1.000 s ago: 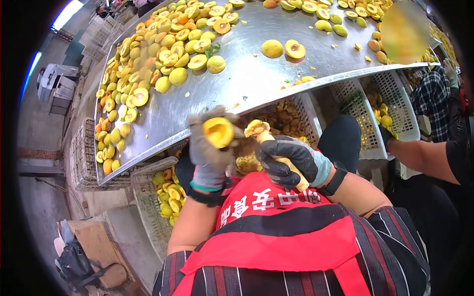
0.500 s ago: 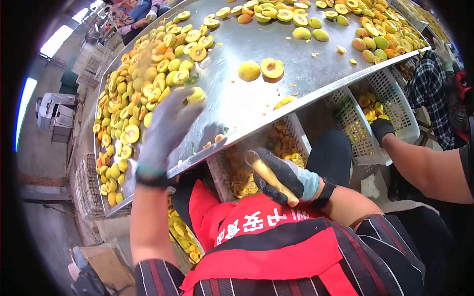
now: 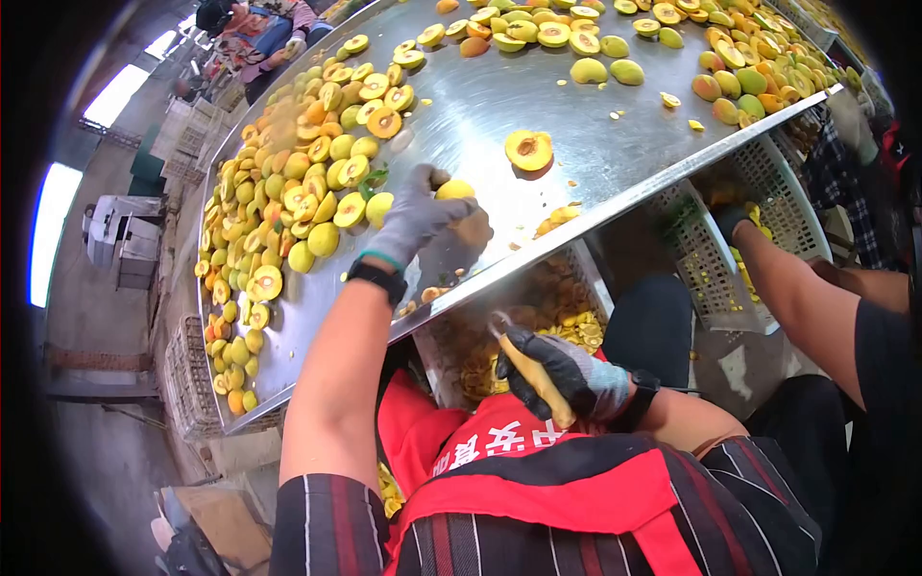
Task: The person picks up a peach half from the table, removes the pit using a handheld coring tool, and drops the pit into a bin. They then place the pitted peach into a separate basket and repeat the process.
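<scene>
My left hand (image 3: 423, 219), in a grey glove, reaches over the metal table (image 3: 461, 115) with its fingers closed round a yellow peach half (image 3: 456, 190). Right of it, another peach half (image 3: 529, 151) lies cut side up with its pit showing. Low in front of my apron, my right hand (image 3: 567, 374), gloved in grey and black, grips a wooden-handled tool (image 3: 534, 376). A thin metal loop seems to form its far end, though it is blurred. Below that hand stands a crate (image 3: 597, 278) of peach pieces.
A large heap of halved peaches (image 3: 317, 182) covers the table's left side; more peaches (image 3: 740, 82) lie at the far right. Another person's arm (image 3: 802, 278) reaches into a white crate (image 3: 696, 264) on the right. A person (image 3: 259, 43) sits across the table.
My left hand has moved right, away from the heap, and taken the peach half that lay beside the cut-side-up one. My right hand still holds the tool, nearly in place.
</scene>
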{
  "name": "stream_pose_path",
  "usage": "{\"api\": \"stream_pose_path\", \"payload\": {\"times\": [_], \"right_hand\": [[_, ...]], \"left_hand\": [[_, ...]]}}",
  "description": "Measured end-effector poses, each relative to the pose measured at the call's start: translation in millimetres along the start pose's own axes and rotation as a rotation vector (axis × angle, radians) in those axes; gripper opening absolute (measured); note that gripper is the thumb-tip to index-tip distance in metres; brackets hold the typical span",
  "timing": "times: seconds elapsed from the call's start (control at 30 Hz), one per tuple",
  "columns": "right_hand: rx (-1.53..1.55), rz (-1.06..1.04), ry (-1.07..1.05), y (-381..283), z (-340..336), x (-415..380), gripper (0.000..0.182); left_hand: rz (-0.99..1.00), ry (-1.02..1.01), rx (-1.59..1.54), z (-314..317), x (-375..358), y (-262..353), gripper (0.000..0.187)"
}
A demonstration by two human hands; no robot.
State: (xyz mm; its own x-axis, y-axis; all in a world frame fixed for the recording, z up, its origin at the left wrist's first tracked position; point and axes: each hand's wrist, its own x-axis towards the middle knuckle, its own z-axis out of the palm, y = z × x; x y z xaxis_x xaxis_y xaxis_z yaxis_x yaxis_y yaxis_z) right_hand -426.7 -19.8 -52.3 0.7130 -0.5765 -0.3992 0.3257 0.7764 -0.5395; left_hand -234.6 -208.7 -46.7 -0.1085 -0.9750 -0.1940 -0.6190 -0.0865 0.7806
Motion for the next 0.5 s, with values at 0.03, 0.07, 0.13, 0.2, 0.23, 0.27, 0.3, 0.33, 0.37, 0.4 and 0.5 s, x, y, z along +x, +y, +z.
{"api": "stream_pose_path", "payload": {"times": [0.03, 0.07, 0.13, 0.2, 0.23, 0.27, 0.3, 0.33, 0.37, 0.4, 0.5], "right_hand": [[-0.026, -0.055, -0.013, -3.0, 0.1, -3.2, 0.041], [-0.053, -0.103, 0.011, -5.6, 3.2, -3.8, 0.036], [-0.155, -0.186, 0.002, -11.2, 6.7, 1.4, 0.026], [-0.494, -0.291, 0.108, -26.0, 21.3, -1.9, 0.029], [-0.676, -0.371, 0.174, -28.8, 28.0, -1.0, 0.031], [-0.809, -0.403, 0.244, -27.6, 31.1, 2.9, 0.030], [-0.819, -0.394, 0.238, -28.8, 35.6, 4.4, 0.030], [-0.993, -0.471, 0.271, -30.7, 40.3, 4.7, 0.029], [-1.168, -0.552, 0.303, -31.7, 44.5, 5.3, 0.028], [-1.223, -0.627, 0.332, -27.5, 44.4, 10.5, 0.029], [-1.306, -0.645, 0.380, -19.5, 48.2, 16.0, 0.032]], "left_hand": [[-0.023, -0.088, -0.366, -14.9, -23.2, 4.7, 0.040], [0.035, -0.154, -0.715, -19.1, -45.6, 1.4, 0.041], [0.131, -0.298, -1.218, -24.2, -89.5, 1.4, 0.048], [0.160, -0.364, -1.456, -17.6, -116.6, -8.6, 0.061], [0.161, -0.349, -1.462, -13.6, -128.7, -10.9, 0.061], [0.161, -0.347, -1.550, -8.2, -140.1, -12.3, 0.060], [0.164, -0.347, -1.639, -2.9, -149.3, -12.7, 0.059], [0.190, -0.299, -1.584, 1.2, -156.6, -11.5, 0.058], [0.195, -0.295, -1.594, 4.1, -163.5, -8.4, 0.058], [0.183, -0.284, -1.580, 6.2, -169.7, -4.3, 0.058], [0.187, -0.270, -1.515, 7.7, -180.9, 0.2, 0.055]]}}
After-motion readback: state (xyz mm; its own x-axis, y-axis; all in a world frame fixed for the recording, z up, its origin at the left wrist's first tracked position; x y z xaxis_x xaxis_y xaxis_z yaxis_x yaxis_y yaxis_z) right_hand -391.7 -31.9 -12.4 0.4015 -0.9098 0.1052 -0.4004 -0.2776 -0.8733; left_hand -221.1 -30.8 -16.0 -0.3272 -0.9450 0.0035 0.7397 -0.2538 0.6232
